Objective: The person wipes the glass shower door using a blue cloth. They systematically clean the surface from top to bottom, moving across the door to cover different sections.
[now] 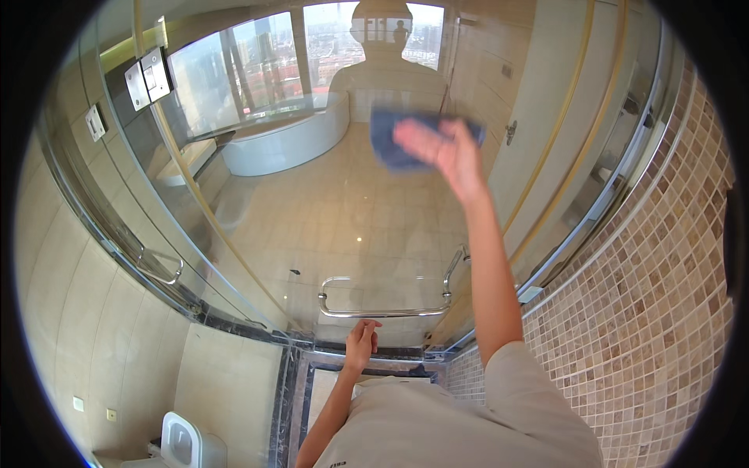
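A blue cloth (389, 143) lies flat against the glass shower door (327, 216), pressed there by my right hand (442, 149), which is raised high with the arm stretched out. The cloth and fingers are slightly blurred. Below, my left hand (363, 341) hangs near the chrome door handle (383, 313), just under its bar, with its fingers curled and no object visible in it. Whether that hand touches the glass cannot be told. A dark reflection of a head and shoulders shows in the upper glass.
Metal hinges (149, 79) join glass panels at the upper left. A mosaic tile wall (638, 281) stands close on the right. Through the glass are a white bathtub (287, 146) and windows. A toilet (181, 441) is at the lower left.
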Demonstrator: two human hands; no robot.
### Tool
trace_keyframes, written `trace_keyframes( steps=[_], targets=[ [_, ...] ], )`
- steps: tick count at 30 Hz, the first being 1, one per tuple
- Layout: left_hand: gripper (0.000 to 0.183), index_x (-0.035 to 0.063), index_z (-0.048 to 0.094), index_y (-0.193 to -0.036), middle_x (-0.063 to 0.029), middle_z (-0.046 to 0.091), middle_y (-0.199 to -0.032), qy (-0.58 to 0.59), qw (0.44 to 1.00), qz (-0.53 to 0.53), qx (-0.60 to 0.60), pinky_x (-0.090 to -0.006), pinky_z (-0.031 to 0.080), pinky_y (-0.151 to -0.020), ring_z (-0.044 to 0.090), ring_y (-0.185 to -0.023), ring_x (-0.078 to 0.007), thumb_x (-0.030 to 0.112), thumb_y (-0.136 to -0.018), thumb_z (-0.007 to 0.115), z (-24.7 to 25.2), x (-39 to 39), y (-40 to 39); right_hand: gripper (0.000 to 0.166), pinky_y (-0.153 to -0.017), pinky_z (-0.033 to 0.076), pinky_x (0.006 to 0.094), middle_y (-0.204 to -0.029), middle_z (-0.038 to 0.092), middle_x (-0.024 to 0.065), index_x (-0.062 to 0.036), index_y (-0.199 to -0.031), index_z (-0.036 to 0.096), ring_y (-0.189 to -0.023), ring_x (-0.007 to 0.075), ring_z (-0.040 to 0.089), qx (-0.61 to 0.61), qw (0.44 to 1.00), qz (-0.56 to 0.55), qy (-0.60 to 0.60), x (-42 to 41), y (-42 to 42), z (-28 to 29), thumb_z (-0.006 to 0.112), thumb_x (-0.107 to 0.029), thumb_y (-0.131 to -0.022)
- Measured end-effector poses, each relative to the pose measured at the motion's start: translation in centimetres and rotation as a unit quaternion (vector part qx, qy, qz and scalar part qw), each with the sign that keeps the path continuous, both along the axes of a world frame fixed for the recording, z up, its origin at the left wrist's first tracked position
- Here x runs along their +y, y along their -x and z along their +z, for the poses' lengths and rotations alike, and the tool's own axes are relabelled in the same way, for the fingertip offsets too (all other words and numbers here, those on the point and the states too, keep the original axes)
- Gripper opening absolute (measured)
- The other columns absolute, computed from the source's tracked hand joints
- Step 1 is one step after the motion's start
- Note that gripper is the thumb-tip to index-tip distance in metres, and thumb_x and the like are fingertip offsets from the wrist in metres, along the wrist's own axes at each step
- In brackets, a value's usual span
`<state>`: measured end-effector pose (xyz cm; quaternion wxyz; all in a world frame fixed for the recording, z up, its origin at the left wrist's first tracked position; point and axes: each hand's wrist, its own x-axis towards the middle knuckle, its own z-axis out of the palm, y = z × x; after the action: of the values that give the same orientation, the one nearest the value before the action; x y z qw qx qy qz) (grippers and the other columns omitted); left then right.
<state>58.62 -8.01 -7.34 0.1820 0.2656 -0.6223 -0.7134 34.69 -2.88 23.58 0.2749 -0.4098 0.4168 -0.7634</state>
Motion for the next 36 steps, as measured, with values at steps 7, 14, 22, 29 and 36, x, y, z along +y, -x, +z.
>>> trace_keyframes(
  steps=[7,14,22,29,36],
  targets=[
    [0.027,0.0034,0.061,-0.086,0.0006,0.045,-0.052,-0.043,0.999,0.005,0.019,-0.0224,0.031,-0.039,0.041,-0.042,-0.0065,0.023,-0.093,0.044,0.4,-2.4,0.1,0.035,-0.084,0.049,0.045,-0.093,0.06,0.0188,0.0029,-0.103,0.048,-0.083,0.0361,0.061,-0.318,0.912,-0.167,-0.2,3.9,1.9,-37.9,0.058,-0.017,-0.077],
    [0.025,0.0034,0.06,-0.086,0.0002,0.046,-0.053,0.003,0.996,-0.086,-0.012,-0.0223,0.032,-0.04,0.041,-0.043,-0.0066,0.022,-0.092,0.044,0.0,-2.2,0.9,0.066,-0.088,0.046,0.0431,-0.099,0.06,0.0285,0.0119,-0.122,0.035,-0.091,0.0348,0.062,0.015,0.975,-0.223,0.005,7.0,4.0,-7.3,0.033,-0.047,-0.092],
    [0.026,0.0029,0.059,-0.088,0.0,0.046,-0.053,0.013,0.989,-0.149,-0.018,-0.0221,0.033,-0.041,0.041,-0.044,-0.0068,0.023,-0.093,0.044,-0.4,-2.8,2.2,0.045,-0.042,0.05,0.0306,-0.054,0.058,0.0127,0.0064,-0.064,0.057,-0.045,0.0199,0.06,-0.026,0.797,-0.603,-0.03,8.3,5.5,-11.5,0.049,-0.03,-0.09],
    [0.028,0.0026,0.059,-0.088,0.0,0.046,-0.053,0.036,0.98,-0.194,-0.017,-0.0216,0.034,-0.041,0.041,-0.044,-0.0065,0.024,-0.094,0.042,-0.2,-2.6,3.2,0.041,-0.047,0.051,0.0303,-0.06,0.062,0.0127,0.0072,-0.077,0.061,-0.05,0.0182,0.062,-0.159,0.829,-0.522,-0.122,8.5,4.8,-31.7,0.047,-0.028,-0.091],
    [0.027,0.003,0.06,-0.088,-0.0004,0.049,-0.055,0.026,0.97,-0.239,-0.043,-0.0211,0.035,-0.043,0.043,-0.045,-0.0061,0.024,-0.093,0.044,-1.0,-1.9,3.5,0.044,-0.056,0.048,0.0342,-0.058,0.062,0.0162,0.006,-0.064,0.059,-0.053,0.0238,0.062,0.177,0.725,-0.658,-0.098,8.5,4.2,-2.0,0.049,-0.03,-0.088]
  ],
)
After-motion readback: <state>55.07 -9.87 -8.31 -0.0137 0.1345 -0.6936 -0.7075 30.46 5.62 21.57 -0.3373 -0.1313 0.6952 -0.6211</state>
